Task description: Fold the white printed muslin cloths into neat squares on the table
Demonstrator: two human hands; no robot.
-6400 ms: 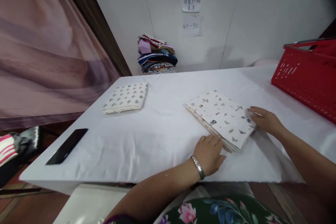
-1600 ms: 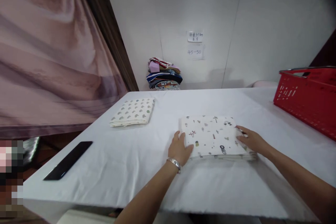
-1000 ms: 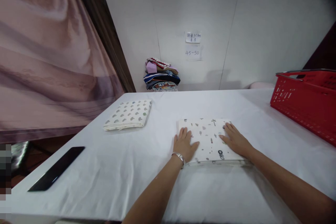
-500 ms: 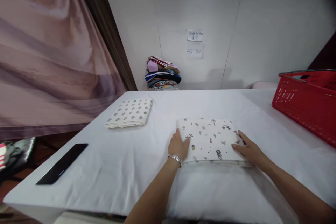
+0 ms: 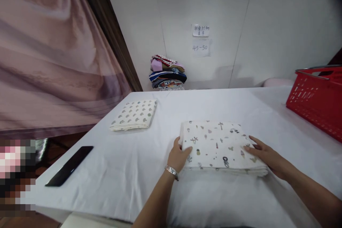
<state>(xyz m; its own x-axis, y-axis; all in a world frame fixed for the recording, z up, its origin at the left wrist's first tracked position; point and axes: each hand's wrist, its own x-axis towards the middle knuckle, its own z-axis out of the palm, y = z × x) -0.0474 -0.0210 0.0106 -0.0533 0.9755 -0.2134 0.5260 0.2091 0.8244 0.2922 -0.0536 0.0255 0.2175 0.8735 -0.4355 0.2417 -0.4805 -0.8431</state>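
A folded white cloth point(image 5: 216, 146) printed with small palm trees, fruit and other motifs lies in front of me on the white-covered table. My left hand point(image 5: 179, 154), with a silver bracelet at the wrist, grips its left edge, thumb on top and fingers along the side. At the right edge my right hand point(image 5: 263, 153) holds it the same way, the thumb over the print and the lower fingers partly hidden. Layered folds show along the near side. Farther left lies a second folded cloth point(image 5: 135, 114), white with grey-green tree-like prints, touched by neither hand.
A black flat phone-like slab point(image 5: 70, 166) lies near the table's left edge. The red basket point(image 5: 315, 101) stands at the right. Beyond the far edge rises a stack of folded fabrics point(image 5: 167, 73) by the wall. A pink curtain point(image 5: 53, 60) hangs at left.
Both hands have shifted slightly outward to the cloth's side edges, and its near right corner shows more of its layers. The whole view has turned a little.
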